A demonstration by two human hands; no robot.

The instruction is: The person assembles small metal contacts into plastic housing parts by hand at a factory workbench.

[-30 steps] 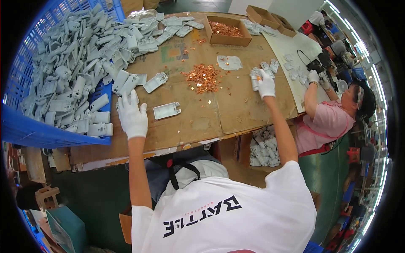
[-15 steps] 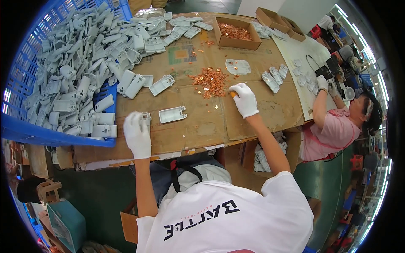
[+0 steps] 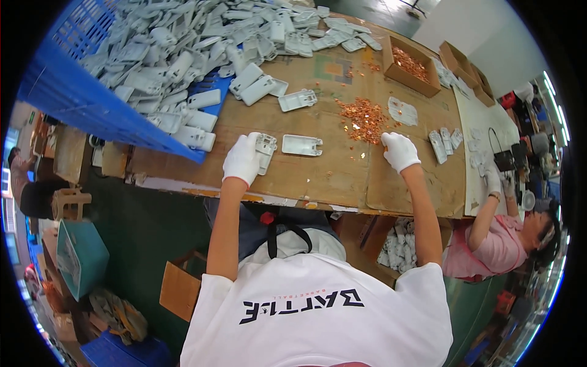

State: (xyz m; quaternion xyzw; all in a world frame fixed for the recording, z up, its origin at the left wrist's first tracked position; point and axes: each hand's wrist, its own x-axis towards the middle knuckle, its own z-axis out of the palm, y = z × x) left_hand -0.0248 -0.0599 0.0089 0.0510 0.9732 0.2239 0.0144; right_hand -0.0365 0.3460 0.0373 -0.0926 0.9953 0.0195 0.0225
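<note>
My left hand (image 3: 240, 160), in a white glove, grips the edge of a light grey plastic casing (image 3: 265, 153) on the cardboard-covered table. Its fingers are closed along the casing's left side. Just to the right lies another open casing (image 3: 301, 145), hollow side up. My right hand (image 3: 400, 151), also gloved, has curled fingers at the lower right of a heap of small copper-coloured pieces (image 3: 363, 119). What those fingers hold, if anything, is hidden. Farther back rests a third casing (image 3: 298, 100), near two more that lean together (image 3: 257, 90).
A blue crate (image 3: 110, 101) spills many casings (image 3: 183, 67) at the left. Back right stands a cardboard box (image 3: 411, 64) of copper pieces. A clear plastic piece (image 3: 403, 112) and several casings (image 3: 438, 147) lie right of the heap. A co-worker (image 3: 498, 235) sits at the right.
The whole view has shifted, so the table appears farther right. My left hand now shows more of its casing. My right hand is closer to the copper heap, and an orange item at its fingertips no longer shows.
</note>
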